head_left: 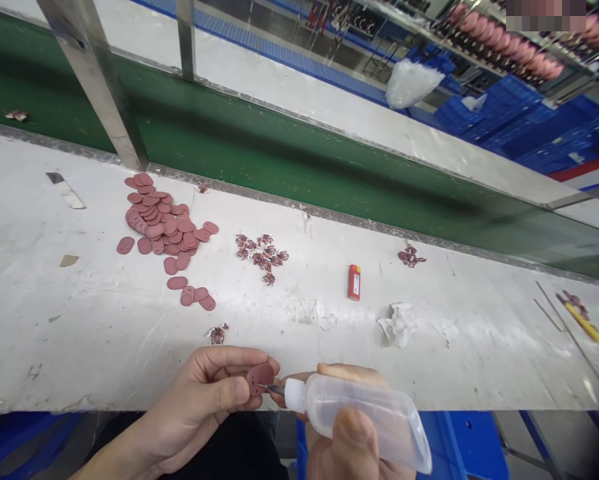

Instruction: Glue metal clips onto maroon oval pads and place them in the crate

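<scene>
A loose pile of dull-red oval discs (pixel 164 223) spreads over the left part of the white surface (pixel 104 333), with a few strays trailing from it toward the person. Right of the pile sits a cluster of small shiny brown pieces (pixel 262 257); one similar piece (pixel 218 333) lies alone just beyond the left hand (pixel 199 400), the nearest loose item to it. Farther right are a red lighter (pixel 354 283), a crumpled white scrap (pixel 398 325) and, near the far edge, a few more brown pieces (pixel 410 257). A yellow-handled tool (pixel 585 323) and thin rods lie at the right end, a flat strip (pixel 66 191) at the left. Past the far edge runs a green belt (pixel 279 167), and a metal post (pixel 99 87) rises behind the pile.

Both hands are low, at the near edge of the surface. The left hand comes in from the lower left, its grip narrow, thumb and fingers pinching a single disc (pixel 260 379) by its side, face tilted up. The right hand (pixel 356 437) wraps a translucent bottle (pixel 374 407), thumb on the near side, fingers partly hidden behind it. The bottle lies nearly level, its dark nozzle (pixel 275 389) pointing left, the tip at the disc's face; whether they touch is unclear.
</scene>
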`<state>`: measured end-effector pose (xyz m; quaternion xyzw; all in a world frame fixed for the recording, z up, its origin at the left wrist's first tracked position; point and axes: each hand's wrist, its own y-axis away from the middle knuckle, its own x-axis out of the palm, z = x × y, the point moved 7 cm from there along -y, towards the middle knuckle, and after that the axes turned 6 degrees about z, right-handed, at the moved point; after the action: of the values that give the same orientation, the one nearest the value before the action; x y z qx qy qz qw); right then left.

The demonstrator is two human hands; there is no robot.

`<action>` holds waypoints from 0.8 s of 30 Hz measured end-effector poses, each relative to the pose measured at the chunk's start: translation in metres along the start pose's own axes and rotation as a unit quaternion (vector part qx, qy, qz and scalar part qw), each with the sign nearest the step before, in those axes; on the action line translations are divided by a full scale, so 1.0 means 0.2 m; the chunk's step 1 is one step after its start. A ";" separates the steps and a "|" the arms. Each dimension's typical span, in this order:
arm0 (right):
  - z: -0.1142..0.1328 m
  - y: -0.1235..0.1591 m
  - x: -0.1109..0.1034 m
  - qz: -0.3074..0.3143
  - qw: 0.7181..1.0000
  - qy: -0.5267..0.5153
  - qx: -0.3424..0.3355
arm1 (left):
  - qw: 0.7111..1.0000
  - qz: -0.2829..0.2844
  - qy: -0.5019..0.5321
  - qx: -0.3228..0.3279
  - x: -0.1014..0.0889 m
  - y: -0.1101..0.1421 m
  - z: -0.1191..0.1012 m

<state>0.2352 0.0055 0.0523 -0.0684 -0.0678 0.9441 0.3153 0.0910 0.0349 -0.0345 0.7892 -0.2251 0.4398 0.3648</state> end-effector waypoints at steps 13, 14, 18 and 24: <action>0.01 0.01 0.02 0.031 0.998 -0.048 0.033 | 1.000 -0.003 -0.001 0.003 0.00 0.00 -0.01; 0.01 0.01 0.01 0.037 0.998 -0.048 0.028 | 1.000 -0.003 -0.001 0.002 0.00 0.01 -0.01; -0.01 0.00 0.00 0.094 0.994 -0.049 -0.012 | 1.000 -0.007 -0.006 0.002 0.00 0.01 -0.02; 0.00 0.02 0.02 0.075 0.996 -0.053 0.020 | 1.000 -0.007 -0.012 -0.001 0.01 0.00 -0.01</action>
<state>0.2292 0.0042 0.0521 -0.0171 -0.0598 0.9686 0.2405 0.0912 0.0373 -0.0311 0.7958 -0.2244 0.4275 0.3655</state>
